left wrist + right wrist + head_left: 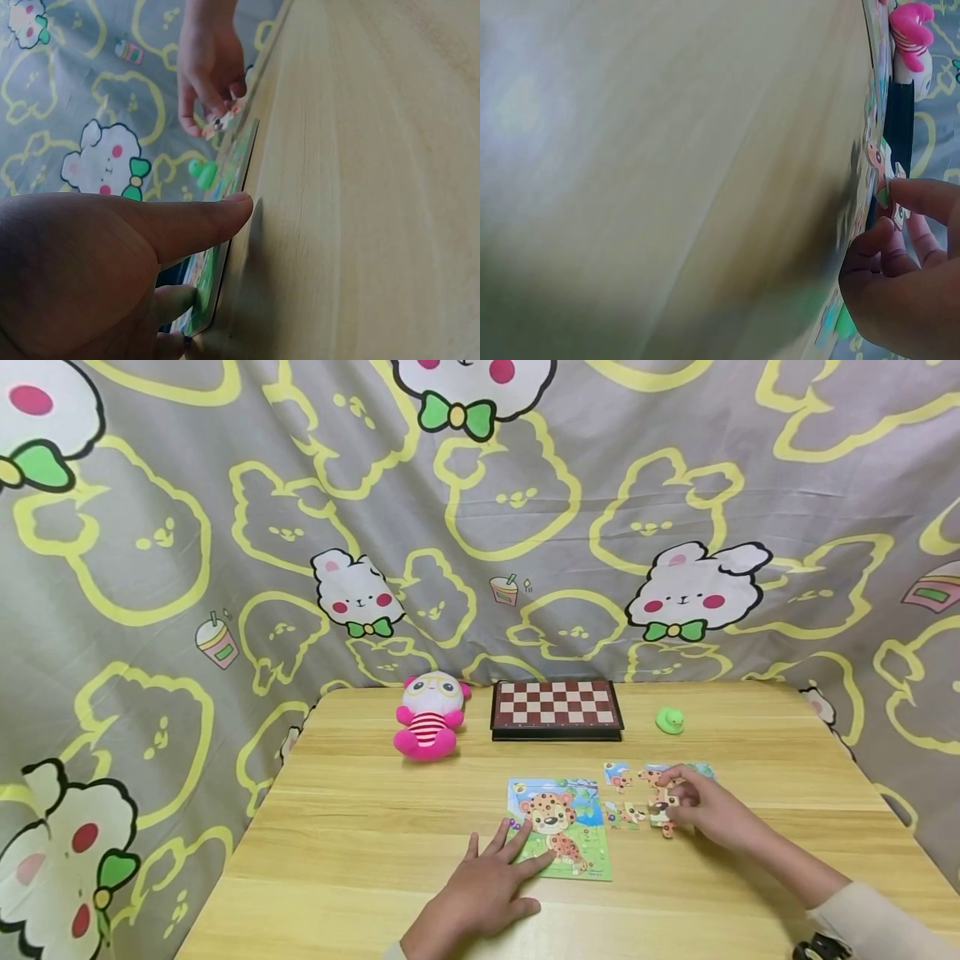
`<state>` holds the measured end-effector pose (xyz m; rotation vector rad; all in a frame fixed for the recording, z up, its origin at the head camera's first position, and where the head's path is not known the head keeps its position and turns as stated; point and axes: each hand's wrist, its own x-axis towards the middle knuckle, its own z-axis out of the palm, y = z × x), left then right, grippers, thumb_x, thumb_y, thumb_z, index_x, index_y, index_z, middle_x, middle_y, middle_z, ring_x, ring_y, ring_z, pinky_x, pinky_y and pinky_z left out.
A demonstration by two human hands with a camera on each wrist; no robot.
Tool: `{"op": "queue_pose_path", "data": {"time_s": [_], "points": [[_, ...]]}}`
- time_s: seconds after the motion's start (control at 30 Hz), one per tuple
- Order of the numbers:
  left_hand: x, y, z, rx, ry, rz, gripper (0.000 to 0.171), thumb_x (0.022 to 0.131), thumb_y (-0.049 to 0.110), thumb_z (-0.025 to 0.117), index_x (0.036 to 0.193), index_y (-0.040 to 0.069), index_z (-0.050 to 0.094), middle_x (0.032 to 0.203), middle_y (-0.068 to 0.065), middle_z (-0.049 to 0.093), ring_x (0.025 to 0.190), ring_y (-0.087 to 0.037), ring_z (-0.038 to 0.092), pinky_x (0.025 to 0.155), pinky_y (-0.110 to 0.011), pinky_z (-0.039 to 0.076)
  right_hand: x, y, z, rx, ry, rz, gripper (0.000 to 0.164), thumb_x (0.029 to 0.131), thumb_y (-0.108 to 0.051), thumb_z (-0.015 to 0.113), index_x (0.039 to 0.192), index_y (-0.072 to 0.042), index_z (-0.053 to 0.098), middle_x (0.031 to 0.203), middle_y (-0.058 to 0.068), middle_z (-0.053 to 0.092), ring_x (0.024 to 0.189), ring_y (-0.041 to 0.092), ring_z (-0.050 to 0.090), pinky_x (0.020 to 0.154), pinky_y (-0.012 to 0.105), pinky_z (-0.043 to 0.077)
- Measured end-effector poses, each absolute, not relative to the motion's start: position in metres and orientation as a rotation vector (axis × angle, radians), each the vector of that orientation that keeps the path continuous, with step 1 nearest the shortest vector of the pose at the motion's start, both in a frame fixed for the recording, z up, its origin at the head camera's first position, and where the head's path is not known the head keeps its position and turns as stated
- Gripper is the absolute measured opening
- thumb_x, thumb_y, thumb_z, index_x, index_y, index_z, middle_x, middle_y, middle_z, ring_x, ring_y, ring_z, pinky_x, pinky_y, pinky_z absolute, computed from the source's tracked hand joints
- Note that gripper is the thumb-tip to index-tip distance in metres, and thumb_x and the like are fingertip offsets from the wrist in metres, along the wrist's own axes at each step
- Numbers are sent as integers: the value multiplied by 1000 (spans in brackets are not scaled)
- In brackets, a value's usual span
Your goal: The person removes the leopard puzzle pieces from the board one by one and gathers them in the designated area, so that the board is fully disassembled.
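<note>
A leopard-cub jigsaw board lies on the wooden table. Spread and straight, the fingers of my left hand rest on its lower left part; the left wrist view shows the thumb stretched out by the board's edge. To the right of the board, my right hand pinches a puzzle piece between thumb and fingers. In the right wrist view this piece stands tilted off the table. Loose puzzle pieces lie between the board and my right hand, some partly hidden by it.
Behind the puzzle stand a folded chessboard case and a pink panda plush. A small green duck toy sits beyond the loose pieces. A patterned grey curtain closes off the table's back.
</note>
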<state>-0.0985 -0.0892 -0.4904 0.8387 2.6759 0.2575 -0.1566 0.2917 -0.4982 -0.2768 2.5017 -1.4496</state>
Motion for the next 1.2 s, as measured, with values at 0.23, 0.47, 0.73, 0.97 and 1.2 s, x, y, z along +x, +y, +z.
{"op": "queue_pose_path", "data": {"time_s": [0.23,0.47,0.73,0.97,1.2], "points": [[-98,-89,-489,839,2671,266,68,95,56,64,156,53,33,173,2,14,158,-35,15,115,-74,26,-154,298,-501,-303,2549,-1411,45,93,-1,69,133,3,50,102,12,65,75,13,52,60,26,47],[-98,-89,-489,831,2669,265,68,95,56,64,156,54,33,173,3,14,159,-34,14,116,-73,26,-154,299,-502,-285,2600,-1362,45,93,-3,71,133,5,52,106,13,67,80,13,55,62,26,48],[-98,-89,-489,830,2674,270,69,95,55,65,156,54,33,173,2,14,159,-34,15,116,-72,26,-155,300,-506,-278,2637,-1330,41,93,-6,72,130,5,57,112,16,66,84,13,57,65,25,49],[-97,-89,-488,835,2681,260,69,95,56,64,156,54,33,173,2,15,158,-35,15,116,-73,25,-155,301,-509,-272,2721,-1235,39,93,-11,74,127,3,62,121,18,65,106,27,60,76,23,51],[-97,-89,-487,835,2672,275,69,95,55,65,157,53,34,173,2,14,158,-35,15,116,-73,25,-152,299,-510,-276,2726,-1243,39,92,-10,75,126,4,63,117,15,67,88,11,54,72,23,47]]}}
